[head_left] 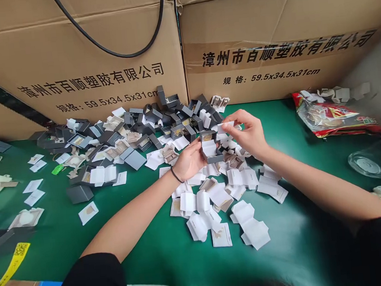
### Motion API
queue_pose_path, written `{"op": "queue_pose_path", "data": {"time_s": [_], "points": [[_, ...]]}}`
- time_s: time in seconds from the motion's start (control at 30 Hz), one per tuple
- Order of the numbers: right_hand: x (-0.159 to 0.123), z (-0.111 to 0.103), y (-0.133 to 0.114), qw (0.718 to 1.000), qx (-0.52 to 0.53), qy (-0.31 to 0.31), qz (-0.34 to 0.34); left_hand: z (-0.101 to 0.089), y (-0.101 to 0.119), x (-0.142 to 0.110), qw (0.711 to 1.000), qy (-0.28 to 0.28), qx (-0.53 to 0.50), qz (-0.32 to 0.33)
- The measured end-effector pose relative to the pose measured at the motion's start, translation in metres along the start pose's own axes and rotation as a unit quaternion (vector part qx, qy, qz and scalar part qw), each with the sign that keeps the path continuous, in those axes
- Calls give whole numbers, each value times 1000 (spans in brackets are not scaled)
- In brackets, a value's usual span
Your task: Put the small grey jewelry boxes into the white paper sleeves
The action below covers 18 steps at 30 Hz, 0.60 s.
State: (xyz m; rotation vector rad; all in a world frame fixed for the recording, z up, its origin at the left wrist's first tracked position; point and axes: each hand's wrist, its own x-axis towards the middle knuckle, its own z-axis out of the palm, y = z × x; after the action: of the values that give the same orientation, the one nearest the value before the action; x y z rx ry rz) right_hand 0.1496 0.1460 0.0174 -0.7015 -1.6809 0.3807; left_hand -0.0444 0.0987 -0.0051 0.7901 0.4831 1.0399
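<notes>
Two hands at one open box and one white slip

In the head view, take the held box as the middle of the clock. The left hand is closed on its nine o'clock side, fingertips showing at the far edge. The lid stands up at twelve and the mouth faces the wearer, probably so the white lining can be seen and reached. The right hand, at two o'clock, pinches the slip between thumb and fingers, just beside the lid; a light grip that likely spares the paper. The hands are near each other, not clasped.

Two printed cartons rise behind: one towards eleven, one at one. They seem to act as a backstop for the pile of dark boxes spread from nine to twelve, overlapping too much to count. Folded white inserts lie from four to seven, too jumbled for a sure number; their nearness to the hands suggests easy reach.

Four loose cards sit in two pairs out at nine on the green desk. One red packet and one clear plastic container lie around three, apparently kept off to the side. One black cable loops at eleven.
</notes>
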Motion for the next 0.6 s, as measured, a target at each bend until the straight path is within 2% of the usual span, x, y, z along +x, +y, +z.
{"op": "queue_pose_path", "data": {"time_s": [0.07,0.17,0.3,0.43,0.6], "points": [[-2,12,-1,999,-6,23,-33,-3,0,0,1000,-12,16,-1],[-12,18,9,999,29,42,12,-7,1,1,999,-24,31,-4],[-25,18,21,994,90,0,68,-8,1,4,999,4,37,-3],[-30,22,22,977,179,-48,109,-6,2,4,999,20,28,-10],[-31,26,20,960,232,-53,150,-6,2,3,999,23,42,-6]]}}
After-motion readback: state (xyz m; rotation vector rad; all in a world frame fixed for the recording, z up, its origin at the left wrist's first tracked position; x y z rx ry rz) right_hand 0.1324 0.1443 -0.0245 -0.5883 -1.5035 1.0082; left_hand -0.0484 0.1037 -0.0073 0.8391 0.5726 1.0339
